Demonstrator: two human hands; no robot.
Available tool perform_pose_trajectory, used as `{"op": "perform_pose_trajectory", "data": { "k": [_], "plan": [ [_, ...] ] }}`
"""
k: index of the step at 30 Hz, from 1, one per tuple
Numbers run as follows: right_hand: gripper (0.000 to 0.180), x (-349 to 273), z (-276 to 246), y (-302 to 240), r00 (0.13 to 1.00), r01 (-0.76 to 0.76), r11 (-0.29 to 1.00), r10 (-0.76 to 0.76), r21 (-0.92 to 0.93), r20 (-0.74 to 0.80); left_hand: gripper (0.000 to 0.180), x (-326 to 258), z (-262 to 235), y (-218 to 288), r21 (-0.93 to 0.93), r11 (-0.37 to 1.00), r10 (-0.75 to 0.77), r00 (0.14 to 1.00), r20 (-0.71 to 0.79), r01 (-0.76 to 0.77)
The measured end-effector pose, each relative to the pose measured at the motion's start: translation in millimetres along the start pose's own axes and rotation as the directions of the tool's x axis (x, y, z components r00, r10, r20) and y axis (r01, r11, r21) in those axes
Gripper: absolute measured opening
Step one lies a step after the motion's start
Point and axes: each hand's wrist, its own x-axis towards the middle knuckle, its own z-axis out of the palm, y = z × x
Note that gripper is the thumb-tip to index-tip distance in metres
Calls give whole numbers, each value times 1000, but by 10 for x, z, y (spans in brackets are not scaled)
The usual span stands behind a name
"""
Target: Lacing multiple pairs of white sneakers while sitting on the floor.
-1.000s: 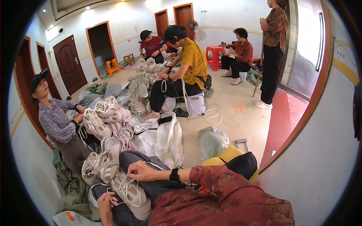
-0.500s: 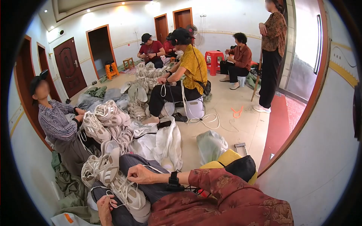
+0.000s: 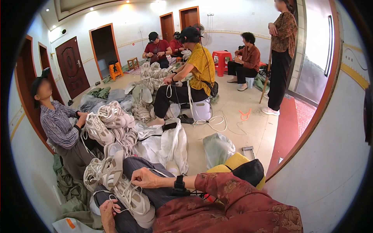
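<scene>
A beige and white sneaker (image 3: 140,207) lies across my lap, toe toward me. My left hand (image 3: 108,213), low on its left side, has its fingers closed on a white shoelace that loops over them. Above the sneaker's lacing my right hand (image 3: 144,178) pinches a lace between thumb and fingertips. A black band (image 3: 179,184) circles my right wrist. More sneakers (image 3: 113,171), joined in a bunch, rest against the far end of the one in my lap.
Beyond my knees lie a heap of laced sneakers (image 3: 110,122), a white sack (image 3: 165,145) and a greenish plastic bag (image 3: 218,149). A person in a striped shirt (image 3: 60,122) sits at left; another in yellow (image 3: 200,70) sits ahead. Someone with a stick (image 3: 265,83) stands at right.
The view has shifted very slightly. My hands keep almost the same place on the laces. The person in stripes at left has turned the head a little.
</scene>
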Motion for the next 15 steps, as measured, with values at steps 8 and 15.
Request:
{"op": "perform_pose_trajectory", "data": {
  "k": [8,15],
  "plan": [
    [10,-16,-2,39,1000,14,1000,-14,6,11,27,6,-7,-20,-12,1000,-2,1000,10,2],
    [10,-13,-12,32,1000,13,1000,-13,22,10,27,-15,24,15,2,1000,-6,1000,0,6]
  ]
}}
